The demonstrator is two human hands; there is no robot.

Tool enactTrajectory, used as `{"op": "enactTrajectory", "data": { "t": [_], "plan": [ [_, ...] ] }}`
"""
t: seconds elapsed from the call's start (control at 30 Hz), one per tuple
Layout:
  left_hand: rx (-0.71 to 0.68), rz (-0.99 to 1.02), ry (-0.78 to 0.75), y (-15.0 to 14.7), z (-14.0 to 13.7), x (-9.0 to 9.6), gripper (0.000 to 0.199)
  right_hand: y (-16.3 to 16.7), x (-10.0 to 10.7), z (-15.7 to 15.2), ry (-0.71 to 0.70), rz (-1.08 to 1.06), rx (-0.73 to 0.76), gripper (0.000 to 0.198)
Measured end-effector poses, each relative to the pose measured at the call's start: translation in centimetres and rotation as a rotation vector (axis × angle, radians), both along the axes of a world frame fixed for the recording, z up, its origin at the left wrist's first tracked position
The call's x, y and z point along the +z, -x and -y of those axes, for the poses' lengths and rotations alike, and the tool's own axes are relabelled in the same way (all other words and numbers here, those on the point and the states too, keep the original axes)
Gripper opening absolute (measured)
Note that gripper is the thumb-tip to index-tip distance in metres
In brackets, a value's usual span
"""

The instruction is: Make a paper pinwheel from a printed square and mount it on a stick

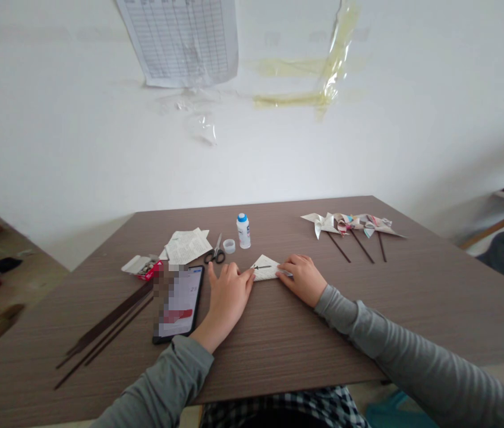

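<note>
In the head view, the step seems to be folding the small paper; the next move would call for pressing its crease evenly. It lies on the tabletop, at two o'clock from the left hand and between nine and ten from the right hand. The left is partly spread, the right less; both touch the paper, but whether they pinch it, I cannot tell.

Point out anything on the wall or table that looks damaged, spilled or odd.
The wall looks scruffy: yellowed tape hangs on a bare stretch, securing nothing visible, and crumpled clear tape sticks out below the printed sheet. I see no spill on the table.
</note>
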State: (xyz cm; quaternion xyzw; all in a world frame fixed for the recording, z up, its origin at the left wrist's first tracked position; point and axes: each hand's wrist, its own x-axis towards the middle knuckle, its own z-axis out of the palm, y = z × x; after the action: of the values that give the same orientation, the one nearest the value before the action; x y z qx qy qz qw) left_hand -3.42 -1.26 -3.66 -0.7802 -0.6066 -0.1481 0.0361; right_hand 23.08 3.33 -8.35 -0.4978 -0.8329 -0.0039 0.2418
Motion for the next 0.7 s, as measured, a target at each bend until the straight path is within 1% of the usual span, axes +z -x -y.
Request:
{"op": "enactTrajectory", "data": {
  "t": [0.1,0.3,0.4,0.5,0.63,0.7],
  "plan": [
    [0.006,0.009,0.009,-0.1,0.0,0.0,0.035,0.0,-0.1,0.0,-0.001,-0.006,0.004,0.017],
    [-0.004,-0.001,-0.020,0.0,0.0,-0.4,0.034,0.0,0.0,0.0,0.010,-0.004,-0.005,0.019],
    [-0.004,-0.004,0.003,-0.1,-0.2,-0.1,0.034,0.0,0.1,0.1,0.012,0.001,-0.004,0.019],
    [-0.017,0.006,0.041,-0.8,-1.0,0.5,0.029,0.0,0.1,0.1,0.027,0.010,-0.009,0.021],
    [-0.080,0.055,0.062,-2.1,-2.6,1.1,0.018,0.0,0.1,0.0,0.024,0.002,-0.008,0.019],
    [-0.120,0.093,0.075,-2.6,-3.2,1.1,0.026,0.0,0.2,0.0,0.022,0.001,-0.010,0.019]
  ]
}}
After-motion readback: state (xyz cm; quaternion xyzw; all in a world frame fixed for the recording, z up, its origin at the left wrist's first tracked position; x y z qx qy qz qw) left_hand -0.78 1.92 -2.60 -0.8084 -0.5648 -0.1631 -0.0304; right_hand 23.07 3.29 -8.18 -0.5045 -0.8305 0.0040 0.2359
